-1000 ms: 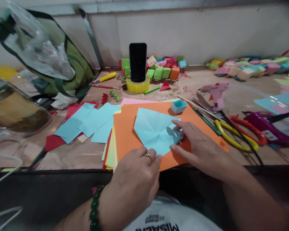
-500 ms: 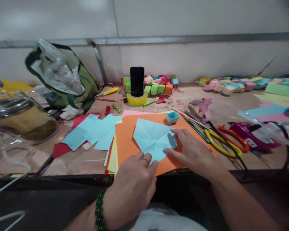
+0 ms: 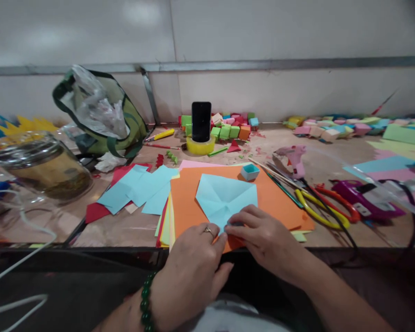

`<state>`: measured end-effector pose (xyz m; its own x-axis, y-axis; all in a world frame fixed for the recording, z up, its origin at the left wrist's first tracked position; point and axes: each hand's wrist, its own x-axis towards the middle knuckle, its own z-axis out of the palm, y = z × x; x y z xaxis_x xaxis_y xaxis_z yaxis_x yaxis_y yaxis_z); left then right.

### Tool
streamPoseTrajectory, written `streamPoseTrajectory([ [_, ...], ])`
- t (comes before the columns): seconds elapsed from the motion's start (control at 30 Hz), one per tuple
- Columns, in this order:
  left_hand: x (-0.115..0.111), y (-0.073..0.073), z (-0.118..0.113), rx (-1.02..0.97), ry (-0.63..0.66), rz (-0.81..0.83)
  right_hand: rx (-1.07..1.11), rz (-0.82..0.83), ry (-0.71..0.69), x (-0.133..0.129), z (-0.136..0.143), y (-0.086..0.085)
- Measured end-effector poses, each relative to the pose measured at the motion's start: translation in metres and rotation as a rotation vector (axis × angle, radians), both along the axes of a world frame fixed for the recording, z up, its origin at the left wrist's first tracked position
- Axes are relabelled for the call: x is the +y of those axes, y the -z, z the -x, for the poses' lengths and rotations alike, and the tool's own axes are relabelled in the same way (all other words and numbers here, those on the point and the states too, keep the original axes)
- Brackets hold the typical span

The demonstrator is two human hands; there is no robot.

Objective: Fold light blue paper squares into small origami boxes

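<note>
A creased light blue paper [image 3: 224, 196] lies on an orange sheet [image 3: 186, 210], which tops a stack of coloured paper. My left hand [image 3: 195, 267], with a ring and a green bead bracelet, presses its curled fingers on the near corner of the blue paper. Against the same corner, my right hand [image 3: 266, 240] has its fingers pinched together on the paper, close to the left fingertips. A small blue paper box [image 3: 250, 171] sits on the orange sheet behind the blue paper.
Light blue sheets [image 3: 124, 186] lie left of the stack. Pliers [image 3: 321, 210], a pink glue gun [image 3: 295, 159] and a purple device [image 3: 364, 198] are on the right. A phone [image 3: 201, 122] stands in yellow tape [image 3: 200, 146] before small paper cubes [image 3: 230, 132]. A glass jar [image 3: 48, 168] is left.
My right hand has moved left and nearer, from the right edge of the blue paper to its near corner beside my left hand. The whole view has shifted slightly.
</note>
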<state>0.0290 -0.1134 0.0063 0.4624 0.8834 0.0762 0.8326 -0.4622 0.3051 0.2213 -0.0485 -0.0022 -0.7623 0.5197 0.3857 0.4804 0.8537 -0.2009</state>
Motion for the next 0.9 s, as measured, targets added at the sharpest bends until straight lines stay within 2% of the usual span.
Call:
streamPoseTrajectory([
  [0.07,0.000,0.001,0.000,-0.006,0.006,-0.015,-0.012,-0.022,0.026,0.002,-0.006,0.003],
  [0.27,0.002,0.001,0.004,-0.034,0.003,-0.021,-0.096,-0.113,0.181,0.017,-0.054,0.008],
  [0.33,0.004,0.000,0.007,-0.033,0.012,-0.009,-0.125,-0.142,0.230,0.017,-0.061,0.007],
  [0.57,0.022,-0.012,0.017,0.011,0.049,0.019,-0.063,-0.216,0.304,0.003,-0.044,-0.006],
  [0.7,0.029,-0.015,0.018,0.049,0.079,0.029,-0.019,-0.326,0.459,-0.002,-0.045,-0.021],
  [0.77,0.027,-0.013,0.016,0.050,0.056,0.035,0.037,-0.332,0.420,-0.004,-0.038,-0.022],
  [0.9,0.017,-0.007,0.010,0.051,-0.012,0.000,-0.047,-0.155,0.054,-0.006,-0.005,-0.003],
])
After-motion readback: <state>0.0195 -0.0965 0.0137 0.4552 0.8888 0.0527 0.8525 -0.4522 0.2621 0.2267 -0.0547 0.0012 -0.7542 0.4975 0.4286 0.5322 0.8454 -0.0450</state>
